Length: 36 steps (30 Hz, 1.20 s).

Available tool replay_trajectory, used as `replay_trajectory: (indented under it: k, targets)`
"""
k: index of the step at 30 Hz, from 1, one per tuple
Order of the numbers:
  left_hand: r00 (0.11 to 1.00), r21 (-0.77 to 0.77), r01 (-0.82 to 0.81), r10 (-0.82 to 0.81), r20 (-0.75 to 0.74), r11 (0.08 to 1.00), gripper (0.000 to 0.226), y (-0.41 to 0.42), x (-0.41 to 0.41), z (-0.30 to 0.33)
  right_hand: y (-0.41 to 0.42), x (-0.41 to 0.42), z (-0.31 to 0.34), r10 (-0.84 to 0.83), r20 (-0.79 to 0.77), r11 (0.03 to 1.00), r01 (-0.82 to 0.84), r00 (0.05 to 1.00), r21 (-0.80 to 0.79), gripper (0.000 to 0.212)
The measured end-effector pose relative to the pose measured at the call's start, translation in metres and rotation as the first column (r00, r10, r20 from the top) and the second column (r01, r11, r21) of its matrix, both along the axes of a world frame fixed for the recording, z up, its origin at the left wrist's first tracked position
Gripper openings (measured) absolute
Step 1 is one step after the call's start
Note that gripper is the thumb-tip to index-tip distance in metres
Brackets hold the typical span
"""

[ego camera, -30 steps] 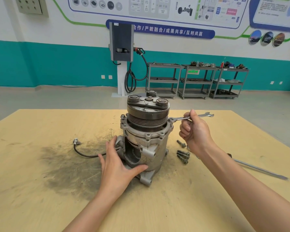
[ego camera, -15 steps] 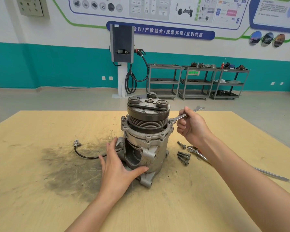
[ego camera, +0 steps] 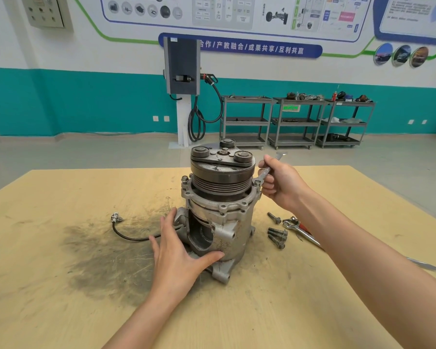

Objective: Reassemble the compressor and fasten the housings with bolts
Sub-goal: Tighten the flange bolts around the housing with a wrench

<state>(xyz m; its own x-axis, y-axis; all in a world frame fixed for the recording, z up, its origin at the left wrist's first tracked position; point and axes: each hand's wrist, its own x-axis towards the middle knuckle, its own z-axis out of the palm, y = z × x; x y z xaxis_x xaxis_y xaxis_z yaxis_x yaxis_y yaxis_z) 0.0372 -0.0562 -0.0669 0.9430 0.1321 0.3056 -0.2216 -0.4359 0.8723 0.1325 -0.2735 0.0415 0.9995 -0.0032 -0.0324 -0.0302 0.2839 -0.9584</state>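
Observation:
The grey compressor (ego camera: 227,217) stands upright at the middle of the wooden table (ego camera: 61,311), its dark grooved pulley (ego camera: 220,176) on top. My left hand (ego camera: 179,255) rests flat against the lower housing, thumb stretched along its front. My right hand (ego camera: 281,182) grips a silver wrench (ego camera: 266,172). The wrench's lower end sits on a bolt (ego camera: 257,183) at the right edge of the upper flange. Another bolt (ego camera: 184,178) stands on the flange's left edge. Several loose bolts (ego camera: 277,235) lie on the table right of the compressor.
A black cable with a connector (ego camera: 117,219) trails left from the compressor over a dark greasy stain (ego camera: 106,258). A ratchet-like tool with a long bar (ego camera: 302,231) lies at the right, partly under my right forearm. Metal shelving carts (ego camera: 297,122) stand by the far wall.
My right hand has swung the wrench's free end from pointing right to pointing up and away, turning about the flange bolt. My left hand and the compressor stay put.

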Motion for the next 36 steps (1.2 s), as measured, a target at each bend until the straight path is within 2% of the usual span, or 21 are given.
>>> replay_trajectory:
  k: [6, 15, 36]
  targets:
    - [1.000, 0.002, -0.003, 0.003, -0.023, 1.000, 0.137, 0.000, 0.001, 0.000, -0.009, -0.010, -0.012, -0.084, 0.040, 0.996, 0.083, 0.996, 0.029, 0.032]
    - [1.000, 0.010, 0.000, 0.000, 0.007, 1.000, 0.137, 0.000, -0.001, 0.001, -0.009, -0.018, -0.017, -0.103, 0.043, 0.989, 0.097, 0.994, 0.111, 0.032]
    - [0.999, 0.009, 0.003, -0.002, -0.044, 1.000, 0.137, 0.002, 0.003, 0.000, -0.007, -0.006, 0.000, -0.002, -0.039, 0.999, 0.004, 0.999, 0.052, 0.032]
